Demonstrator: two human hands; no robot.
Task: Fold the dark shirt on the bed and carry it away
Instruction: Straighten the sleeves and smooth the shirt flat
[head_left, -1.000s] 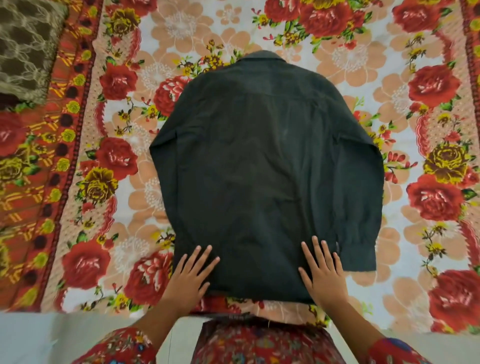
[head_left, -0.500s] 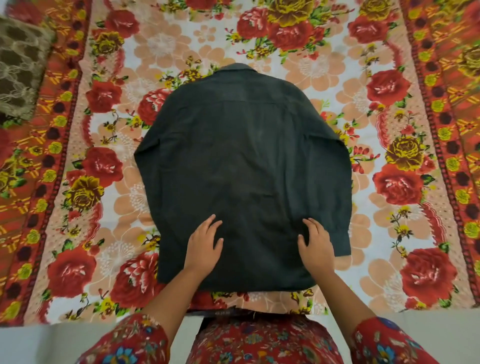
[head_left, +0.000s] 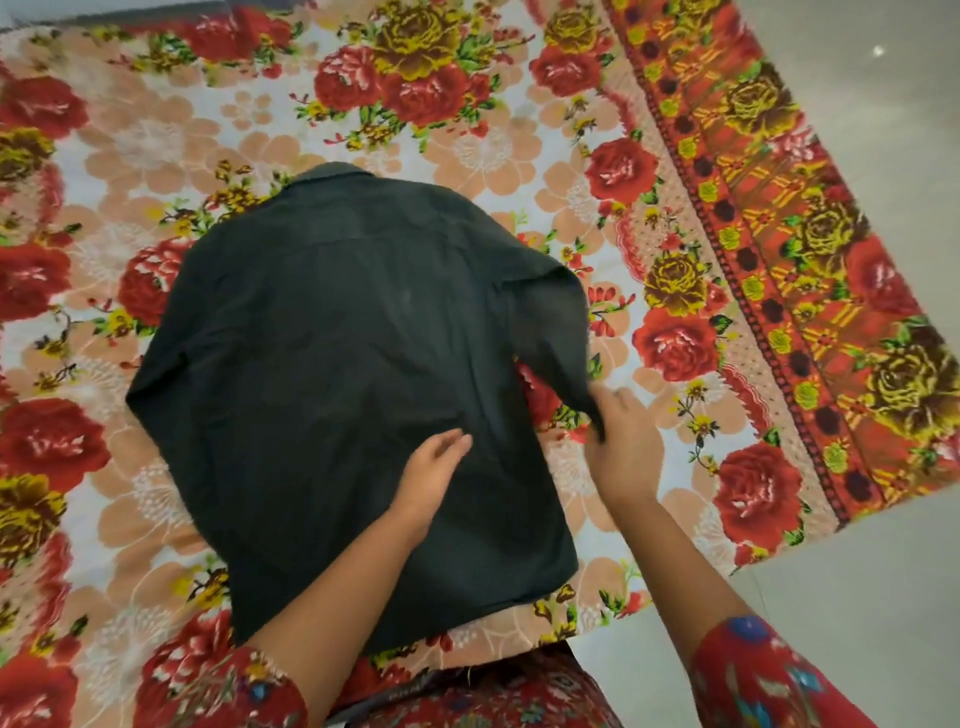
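I record the fingers (head_left: 451, 442) of the left hand (head_left: 431, 470) as straight and held close together. They lie flat on the dark shirt (head_left: 337, 389), right of its middle, with the palm down on the cloth behind them. The forearm runs back toward the near edge across the shirt's lower part.

The fingertips (head_left: 626, 402) of the right hand (head_left: 621, 447) are blurred. As far as I can read them, the thumb and fingers pinch the cuff end of the lifted sleeve (head_left: 556, 332). This hand is just right of the shirt body, over the bed cover (head_left: 156, 156). From the pinch, the sleeve rises off the bed and runs far and left to the shoulder, hanging taut and clear of the shirt's right edge.

The shirt lies back side up in the middle of the bed. Its collar (head_left: 332, 174) is at the far end and its hem is at the near edge, close to the person's body. I note that the garment's left side lies flat, with its edge on the floral cover.

The cover is white and peach with red and yellow roses, and it has a red patterned border (head_left: 769, 218) along the right. Grey floor (head_left: 857, 571) shows beyond that border, at right and near right. Red floral cuffs (head_left: 769, 675) cover both of the person's arms at the near edge.
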